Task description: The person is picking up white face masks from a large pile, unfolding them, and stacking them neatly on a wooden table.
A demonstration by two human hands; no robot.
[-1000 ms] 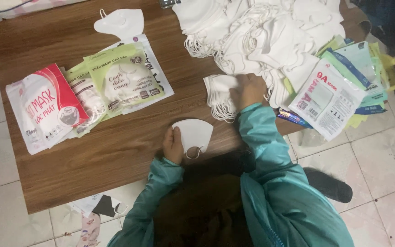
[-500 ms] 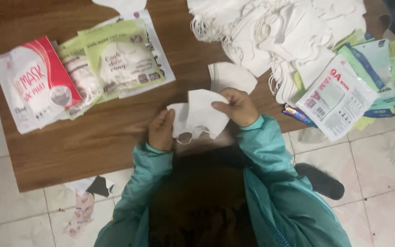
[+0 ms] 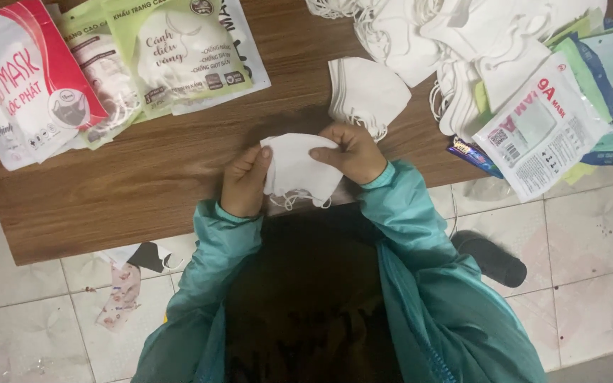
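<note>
Head cam, hands [image 3: 299,167] grip white mask [image 3: 298,170], nr table edge [image 3: 108,241]

The person is wearing a teal zip-front jacket [image 3: 427,284] with elastic-cuffed long sleeves [image 3: 399,206]; both hands are showing bare beyond the cuffs.

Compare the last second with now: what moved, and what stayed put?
The right hand left the stack of white folded masks and joined the left hand on the white fabric face mask, now gripped by both over the brown wooden table. Mask packets stayed put.
</note>
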